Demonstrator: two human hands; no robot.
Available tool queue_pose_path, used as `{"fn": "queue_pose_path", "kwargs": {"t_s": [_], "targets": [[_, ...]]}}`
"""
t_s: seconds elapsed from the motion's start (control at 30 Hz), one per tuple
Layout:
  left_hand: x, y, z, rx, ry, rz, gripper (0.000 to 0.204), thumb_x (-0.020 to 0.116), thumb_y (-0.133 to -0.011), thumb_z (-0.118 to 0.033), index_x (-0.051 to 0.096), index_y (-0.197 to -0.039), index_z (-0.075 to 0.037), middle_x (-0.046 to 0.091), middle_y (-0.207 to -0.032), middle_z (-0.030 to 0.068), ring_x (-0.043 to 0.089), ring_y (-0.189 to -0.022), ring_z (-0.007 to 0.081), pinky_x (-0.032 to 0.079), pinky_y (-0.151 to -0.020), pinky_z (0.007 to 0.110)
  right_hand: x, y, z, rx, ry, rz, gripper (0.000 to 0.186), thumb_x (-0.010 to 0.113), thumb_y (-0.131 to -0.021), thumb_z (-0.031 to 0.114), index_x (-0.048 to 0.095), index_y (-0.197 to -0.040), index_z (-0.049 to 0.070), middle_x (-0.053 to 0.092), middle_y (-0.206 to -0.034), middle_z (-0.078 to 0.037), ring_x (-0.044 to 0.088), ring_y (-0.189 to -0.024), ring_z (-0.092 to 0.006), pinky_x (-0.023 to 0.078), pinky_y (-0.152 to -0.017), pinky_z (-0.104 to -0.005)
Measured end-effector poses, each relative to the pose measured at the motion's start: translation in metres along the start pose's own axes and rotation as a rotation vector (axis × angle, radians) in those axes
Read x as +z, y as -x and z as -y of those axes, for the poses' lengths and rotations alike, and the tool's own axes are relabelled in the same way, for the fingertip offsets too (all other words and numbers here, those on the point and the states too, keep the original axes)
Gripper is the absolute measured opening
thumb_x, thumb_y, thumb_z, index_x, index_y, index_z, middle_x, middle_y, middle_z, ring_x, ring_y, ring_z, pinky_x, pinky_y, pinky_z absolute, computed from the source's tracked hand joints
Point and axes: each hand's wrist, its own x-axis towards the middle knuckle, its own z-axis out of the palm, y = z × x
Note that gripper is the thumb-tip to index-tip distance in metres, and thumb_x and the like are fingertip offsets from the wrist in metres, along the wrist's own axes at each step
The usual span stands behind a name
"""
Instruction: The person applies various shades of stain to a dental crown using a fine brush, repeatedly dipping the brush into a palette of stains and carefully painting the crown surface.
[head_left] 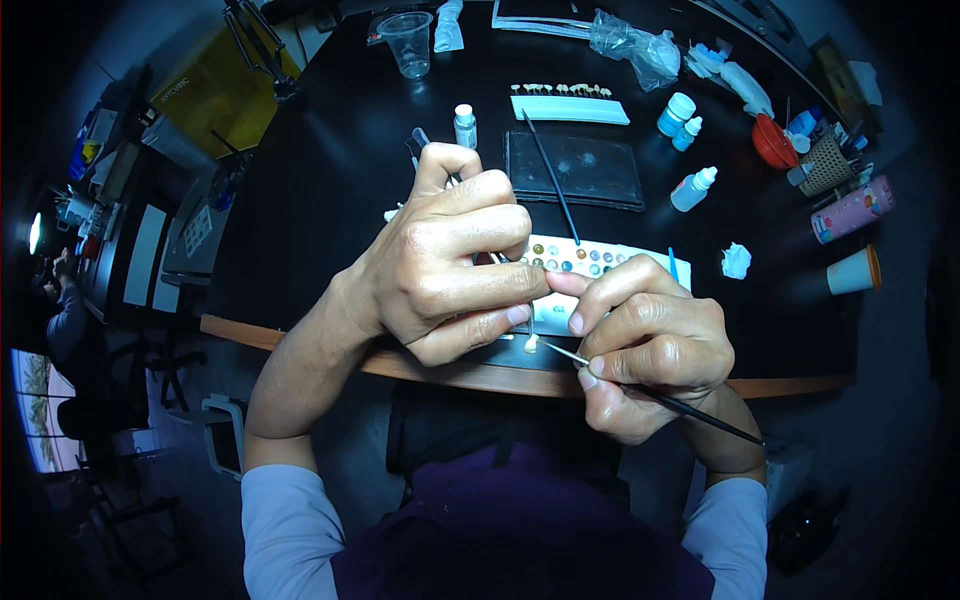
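My left hand (445, 255) is closed on slim metal tweezers (530, 322), with a small tooth-shaped crown (531, 344) at their lower end. My right hand (655, 350) grips a fine brush (690, 410) with a black handle; its tip is at or very near the crown, contact unclear. A raised finger of the right hand meets the left hand. Behind both hands lies a white palette (620, 310) with rows of coloured dabs, partly hidden.
A dark slab (610, 180) with a brush across it, a strip of small teeth (568, 110), bottles (692, 190), a plastic cup (410, 50), a red bowl (770, 140) and a paper cup (852, 272) stand on the black desk (280, 230). Another person (68, 310) sits far left.
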Motion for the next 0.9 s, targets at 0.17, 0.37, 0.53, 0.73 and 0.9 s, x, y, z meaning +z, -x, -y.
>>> {"fn": "queue_pose_path", "kwargs": {"t_s": [0.17, 0.37, 0.53, 0.73, 0.9], "targets": [[-0.005, -0.001, -0.001, -0.013, -0.013, 0.067, 0.025, 0.07, -0.081, -0.029, 0.081, -0.088, -0.009, 0.055, -0.078, 0.0017, 0.051, -0.074, 0.0185, 0.031, -0.087, 0.044, 0.0, -0.001, -0.001, 0.001, 0.011, 0.01, 0.017, 0.068, -0.062, -0.01, 0.063, -0.072, 0.004, 0.065, -0.071, -0.006, 0.073, -0.089, -0.0274, 0.065, -0.097, -0.0524], [-0.005, -0.001, -0.001, -0.011, -0.004, 0.06, 0.024, 0.069, -0.081, -0.029, 0.081, -0.088, -0.009, 0.054, -0.078, 0.0017, 0.051, -0.074, 0.0185, 0.03, -0.087, 0.044, 0.0, 0.0, -0.001, -0.002, 0.01, 0.004, 0.017, 0.068, -0.063, -0.009, 0.063, -0.072, 0.004, 0.065, -0.07, -0.006, 0.073, -0.088, -0.0272, 0.064, -0.097, -0.0527], [-0.002, 0.001, 0.0, -0.031, 0.043, 0.046, 0.027, 0.068, -0.084, -0.029, 0.082, -0.091, -0.008, 0.054, -0.079, 0.0021, 0.05, -0.075, 0.0189, 0.031, -0.087, 0.044, -0.004, -0.002, 0.0, -0.018, 0.003, 0.04, 0.017, 0.068, -0.069, -0.009, 0.064, -0.08, 0.003, 0.067, -0.073, -0.009, 0.069, -0.085, -0.0245, 0.065, -0.096, -0.0565], [0.002, 0.002, 0.002, -0.073, 0.161, 0.026, 0.029, 0.066, -0.085, -0.031, 0.083, -0.093, -0.007, 0.053, -0.08, 0.0027, 0.05, -0.078, 0.0197, 0.031, -0.086, 0.043, -0.003, 0.001, 0.002, -0.004, -0.022, -0.031, 0.016, 0.069, -0.063, -0.007, 0.064, -0.073, 0.004, 0.066, -0.07, -0.006, 0.073, -0.087, -0.0277, 0.065, -0.094, -0.0513], [0.005, 0.001, 0.003, -0.063, 0.188, 0.004, 0.03, 0.067, -0.085, -0.031, 0.083, -0.093, -0.007, 0.052, -0.079, 0.0032, 0.05, -0.078, 0.02, 0.031, -0.086, 0.042, -0.005, 0.0, 0.0, -0.034, 0.0, 0.007, 0.017, 0.069, -0.07, -0.008, 0.064, -0.081, 0.004, 0.068, -0.073, -0.009, 0.069, -0.085, -0.0238, 0.066, -0.096, -0.0556]]}}
